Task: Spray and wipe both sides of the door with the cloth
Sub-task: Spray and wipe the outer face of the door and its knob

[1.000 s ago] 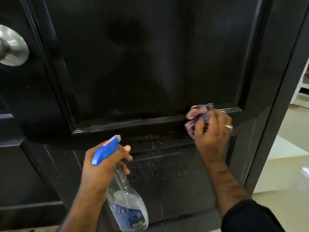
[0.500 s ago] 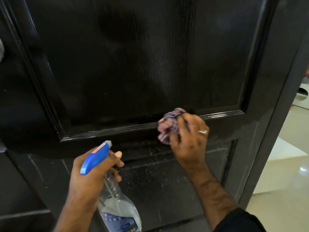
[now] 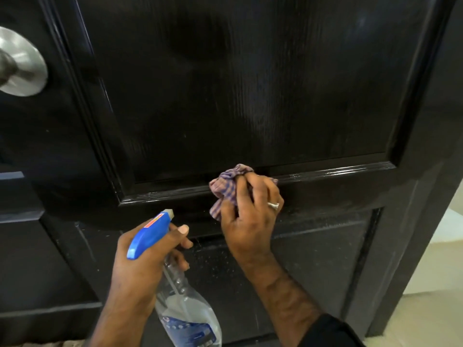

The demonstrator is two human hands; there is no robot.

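Brushed-metal round door knob (image 3: 21,62) sits far left on the glossy black panelled door (image 3: 238,96). Left hand (image 3: 140,261) grips a clear, blue-headed spray bottle (image 3: 180,304). Right hand (image 3: 250,216), perhaps mid-stroke, presses a crumpled purple checked cloth (image 3: 226,187) against the panel's lower moulding, fingers clenched round it.

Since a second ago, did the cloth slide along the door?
Yes. The cloth slid left along the door's moulding ledge, away from the panel's right corner, held by the right hand.
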